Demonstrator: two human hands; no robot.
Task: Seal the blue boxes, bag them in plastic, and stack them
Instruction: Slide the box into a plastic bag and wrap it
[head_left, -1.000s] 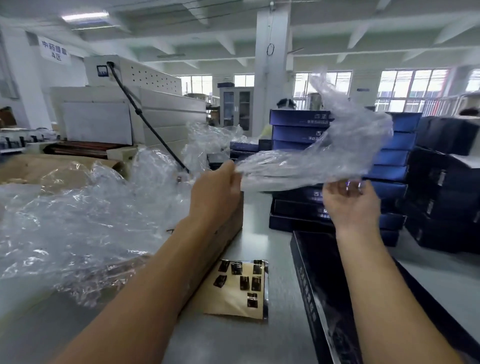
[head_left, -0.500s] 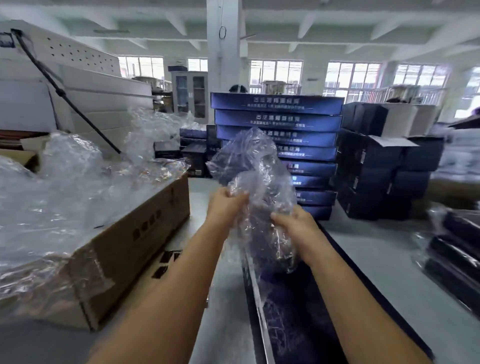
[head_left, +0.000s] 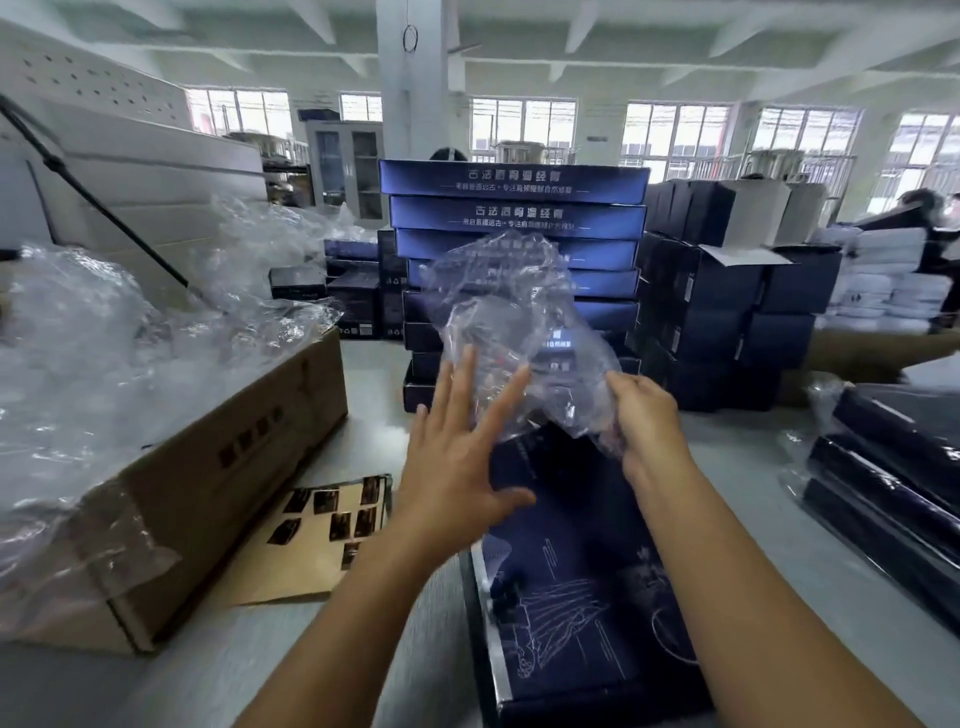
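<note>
A flat dark blue box (head_left: 571, 587) lies lengthwise on the grey table in front of me. Above its far end a crumpled clear plastic bag (head_left: 514, 322) hangs in the air. My right hand (head_left: 649, 426) grips the bag's lower right edge. My left hand (head_left: 457, 452) is spread with straight fingers, its fingertips against the bag's lower left side. Behind the bag stands a tall stack of blue boxes (head_left: 514, 208) with white print.
A brown carton (head_left: 208, 478) heaped with clear plastic bags (head_left: 104, 353) stands at the left. A tan sheet with dark stickers (head_left: 317, 535) lies beside it. Bagged dark boxes (head_left: 893, 488) lie at the right, with dark cartons (head_left: 727, 312) stacked behind.
The view has swung right from the carton to the blue box. The bag came down from a stretched hold, and my left hand has let go of it and spread open.
</note>
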